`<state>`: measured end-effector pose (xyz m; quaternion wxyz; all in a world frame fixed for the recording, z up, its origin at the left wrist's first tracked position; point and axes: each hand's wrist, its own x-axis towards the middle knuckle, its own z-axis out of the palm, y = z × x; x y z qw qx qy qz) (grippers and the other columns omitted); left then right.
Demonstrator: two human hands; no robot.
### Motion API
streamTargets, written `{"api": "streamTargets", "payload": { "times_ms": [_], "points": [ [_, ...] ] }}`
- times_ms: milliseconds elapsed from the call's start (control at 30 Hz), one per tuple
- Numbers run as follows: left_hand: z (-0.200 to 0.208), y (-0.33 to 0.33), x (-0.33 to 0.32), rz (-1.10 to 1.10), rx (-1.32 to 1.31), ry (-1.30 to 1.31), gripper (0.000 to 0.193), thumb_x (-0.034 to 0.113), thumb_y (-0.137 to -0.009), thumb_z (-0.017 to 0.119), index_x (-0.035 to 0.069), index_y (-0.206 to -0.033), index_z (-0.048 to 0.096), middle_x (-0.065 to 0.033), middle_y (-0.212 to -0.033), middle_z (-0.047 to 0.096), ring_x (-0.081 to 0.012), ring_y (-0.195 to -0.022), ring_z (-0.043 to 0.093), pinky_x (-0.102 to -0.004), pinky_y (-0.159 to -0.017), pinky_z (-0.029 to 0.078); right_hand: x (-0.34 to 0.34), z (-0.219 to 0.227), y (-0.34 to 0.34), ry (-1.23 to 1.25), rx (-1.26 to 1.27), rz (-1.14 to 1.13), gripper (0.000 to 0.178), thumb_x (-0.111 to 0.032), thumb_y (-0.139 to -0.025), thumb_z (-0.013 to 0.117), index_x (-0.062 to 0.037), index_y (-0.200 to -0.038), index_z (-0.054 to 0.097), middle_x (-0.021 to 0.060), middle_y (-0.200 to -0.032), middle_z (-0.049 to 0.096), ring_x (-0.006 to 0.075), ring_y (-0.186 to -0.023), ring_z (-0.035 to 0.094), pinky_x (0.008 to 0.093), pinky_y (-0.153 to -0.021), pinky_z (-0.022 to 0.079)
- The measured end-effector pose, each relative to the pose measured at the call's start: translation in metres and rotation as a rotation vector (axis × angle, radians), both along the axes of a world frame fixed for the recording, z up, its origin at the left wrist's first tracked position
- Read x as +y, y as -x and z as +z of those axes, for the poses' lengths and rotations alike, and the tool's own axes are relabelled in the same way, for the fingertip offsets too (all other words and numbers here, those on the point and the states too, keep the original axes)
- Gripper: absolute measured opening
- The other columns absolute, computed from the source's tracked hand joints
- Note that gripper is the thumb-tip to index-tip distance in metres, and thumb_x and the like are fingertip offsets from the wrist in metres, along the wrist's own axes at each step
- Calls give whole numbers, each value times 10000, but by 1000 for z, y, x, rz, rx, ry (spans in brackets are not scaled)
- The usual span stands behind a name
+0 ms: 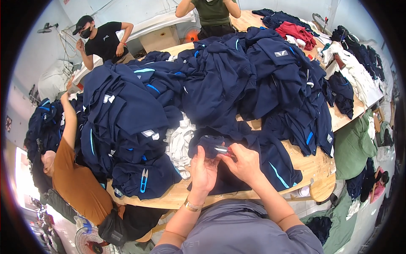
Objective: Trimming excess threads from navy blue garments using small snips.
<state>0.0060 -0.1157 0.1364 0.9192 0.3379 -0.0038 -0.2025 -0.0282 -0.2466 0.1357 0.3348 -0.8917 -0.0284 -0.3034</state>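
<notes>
Close in front of me my left hand (204,173) grips a bunched part of a navy garment (203,144), its thumb pointing up. The rest of that cloth spreads over the table edge. My right hand (245,164) is closed around small thread snips (221,149) with red on the handle. Their metal blades point left and touch or nearly touch the bunched cloth; which of the two is hard to tell. A second pair of snips (144,181), blue-handled, lies on a folded navy garment to the left. White cloth scraps (181,142) are heaped beside my left hand.
Large piles of navy garments (127,99) cover the wooden table (319,169). A red garment (296,34) and white cloth lie at the far right. A person in brown (82,184) leans in at the left; two others are across the table. A fan (91,239) stands lower left.
</notes>
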Motion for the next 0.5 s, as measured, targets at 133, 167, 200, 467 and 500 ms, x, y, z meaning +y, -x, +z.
{"api": "streamTargets", "payload": {
  "times_ms": [133,167,200,467,500],
  "points": [
    [1,-1,-1,28,29,4,412,338,-970,367,-12,-1054,568,-138,-1038,624,-229,-1044,575,-274,-795,503,-2,-3,1,10,-3,-3,323,-314,-757,697,-65,-709,498,63,-613,554,235,-492,576,304,-420,424],
    [1,0,-1,28,30,4,412,338,-970,367,-12,-1054,568,-138,-1038,624,-229,-1044,575,-274,-795,503,-2,-3,1,10,-3,-3,323,-314,-757,697,-65,-709,498,63,-613,554,235,-492,576,304,-420,424],
    [2,0,-1,26,26,-7,414,336,-971,366,-15,-1051,569,-139,-1034,625,-227,-1040,577,-273,-791,504,-2,-3,1,0,-5,-6,326,-317,-755,698,-64,-709,498,64,-614,554,236,-493,576,304,-420,424],
    [-1,1,0,15,5,-12,413,333,-974,357,-10,-1057,572,-137,-1040,626,-210,-1015,588,-268,-783,505,-1,2,-1,-5,-10,4,336,-322,-743,708,-61,-703,500,66,-613,555,236,-500,581,302,-421,427],
    [0,2,0,9,1,-16,376,335,-960,398,20,-1044,585,-110,-1031,634,-175,-954,597,-263,-791,481,-2,3,-1,-4,-5,8,333,-319,-744,707,-62,-704,501,65,-609,553,235,-498,579,303,-420,425]
  ]
}}
